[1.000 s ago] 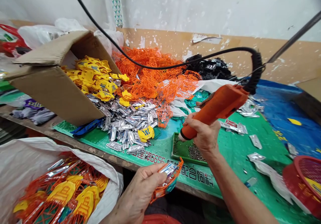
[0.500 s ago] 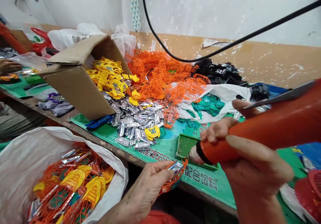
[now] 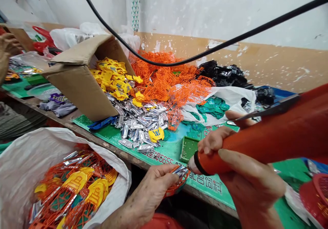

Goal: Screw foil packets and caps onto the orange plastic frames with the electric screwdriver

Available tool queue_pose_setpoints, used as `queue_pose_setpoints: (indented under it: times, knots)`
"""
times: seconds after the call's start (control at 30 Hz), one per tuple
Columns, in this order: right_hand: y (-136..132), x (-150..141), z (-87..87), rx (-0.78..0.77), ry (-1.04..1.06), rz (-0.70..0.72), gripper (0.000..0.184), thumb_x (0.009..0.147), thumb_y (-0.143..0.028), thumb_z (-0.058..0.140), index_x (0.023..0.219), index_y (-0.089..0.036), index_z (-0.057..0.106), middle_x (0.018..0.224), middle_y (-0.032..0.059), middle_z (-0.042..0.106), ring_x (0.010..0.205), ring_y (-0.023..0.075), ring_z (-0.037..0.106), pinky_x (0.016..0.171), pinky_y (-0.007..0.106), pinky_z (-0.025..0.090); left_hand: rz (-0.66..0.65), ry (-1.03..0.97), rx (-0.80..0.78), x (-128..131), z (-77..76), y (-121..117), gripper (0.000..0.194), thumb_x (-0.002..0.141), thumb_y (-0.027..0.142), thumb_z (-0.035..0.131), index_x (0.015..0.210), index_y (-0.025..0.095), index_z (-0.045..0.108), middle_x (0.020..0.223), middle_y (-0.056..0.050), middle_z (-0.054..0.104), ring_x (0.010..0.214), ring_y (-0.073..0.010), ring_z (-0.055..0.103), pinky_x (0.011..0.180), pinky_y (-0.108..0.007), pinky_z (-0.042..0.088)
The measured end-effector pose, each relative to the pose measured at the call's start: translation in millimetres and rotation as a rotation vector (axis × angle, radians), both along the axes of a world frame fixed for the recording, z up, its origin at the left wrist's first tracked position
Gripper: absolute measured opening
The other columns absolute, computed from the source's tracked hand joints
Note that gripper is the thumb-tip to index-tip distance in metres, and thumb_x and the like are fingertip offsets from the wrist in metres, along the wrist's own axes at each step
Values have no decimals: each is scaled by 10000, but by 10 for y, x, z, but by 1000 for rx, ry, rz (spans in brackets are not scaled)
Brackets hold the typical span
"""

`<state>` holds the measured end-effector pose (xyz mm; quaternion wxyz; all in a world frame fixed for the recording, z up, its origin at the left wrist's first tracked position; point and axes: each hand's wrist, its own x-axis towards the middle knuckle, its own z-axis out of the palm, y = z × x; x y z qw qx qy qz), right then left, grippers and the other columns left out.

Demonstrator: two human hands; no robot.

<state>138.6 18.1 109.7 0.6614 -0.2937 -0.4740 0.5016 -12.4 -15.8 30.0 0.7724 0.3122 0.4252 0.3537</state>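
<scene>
My left hand [image 3: 151,189] pinches a small plastic assembly [image 3: 179,181], an orange lattice piece with a silvery plate on top, beyond the front edge of the table. An orange electric screwdriver [image 3: 246,147] is wrapped in my right hand [image 3: 246,174]. Its pale nose sits at the right end of the assembly; whether the bit touches a screw I cannot make out. A thin metal blade, perhaps of scissors [image 3: 271,109], also shows by my right fingers. Just behind the screwdriver's nose is a green mesh tray [image 3: 189,148], partly hidden.
A tipped cardboard box [image 3: 79,89] spills yellow pieces [image 3: 112,78] beside silvery plates [image 3: 138,130]. Orange lattices [image 3: 171,78] and black parts [image 3: 222,73] are heaped behind. A white sack [image 3: 51,147] of assemblies stands front left. A black cable [image 3: 164,64] loops overhead. Another person's hand [image 3: 10,44] is far left.
My right hand has brought the screwdriver left and down, its nose now at the assembly. The cable has swung left. The other person's hand at far left has risen.
</scene>
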Motion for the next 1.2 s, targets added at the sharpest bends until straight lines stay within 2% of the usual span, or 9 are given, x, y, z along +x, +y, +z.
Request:
queue_pose_setpoints:
  times: [0.23,0.37,0.53,0.77,0.87,0.97,1.03,1.1,1.2]
  knots:
    - [2,-3,-31,-44,-19,0,520,655,-100,692,1112,-320,580,634,-33,607,580,150,574,560,323,524,-1,22,-18,9,52,11,236,711,323,677,832,136,754,684,-16,628,643,-128,474,627,-254,308]
    - [-12,9,-32,-19,-1,7,477,670,-101,683,1088,-310,592,641,-34,605,585,143,574,576,321,529,-1,19,-22,18,60,10,233,719,317,668,827,128,750,686,-17,626,629,-113,457,611,-245,280]
    - [-12,31,-21,11,20,8,404,685,-87,676,1020,-304,610,671,-36,613,609,136,590,612,310,531,5,-8,-24,14,47,4,220,725,297,666,834,127,754,685,-21,652,645,-123,510,629,-240,331]
    - [72,73,-60,70,27,37,516,666,-109,662,1132,-314,580,643,-47,594,566,138,570,581,322,516,-38,-86,-200,-1,42,-32,218,664,277,711,812,125,762,699,-52,704,697,-183,625,691,-281,448]
    - [100,90,-81,84,25,53,506,660,-123,676,1119,-314,585,635,-47,590,562,138,564,575,320,513,-53,-161,-233,5,26,-35,191,647,227,707,790,106,746,646,-39,663,587,-136,579,599,-250,423]
    - [96,110,-98,81,6,55,489,665,-140,692,1109,-313,584,632,-49,583,560,139,559,570,319,511,-47,-243,-256,18,-1,-32,157,608,163,709,754,106,717,582,0,595,439,-59,444,456,-205,315]
    - [87,127,-114,83,-11,62,490,677,-150,699,1120,-317,574,637,-50,585,569,144,561,573,325,515,-32,-262,-287,26,-12,-32,214,587,137,712,801,118,718,586,9,598,401,-40,407,416,-193,262]
    - [82,145,-135,88,-25,75,496,688,-159,706,1135,-320,562,645,-49,593,577,147,565,574,326,517,-9,-251,-316,30,-10,-36,308,569,112,712,876,136,726,681,-18,673,454,-63,501,450,-192,318]
    - [82,167,-163,94,-25,87,498,691,-181,723,1138,-317,553,650,-49,597,577,147,569,570,324,518,2,-221,-314,25,9,-38,409,523,86,717,926,154,736,869,-53,746,661,-139,649,607,-234,437]
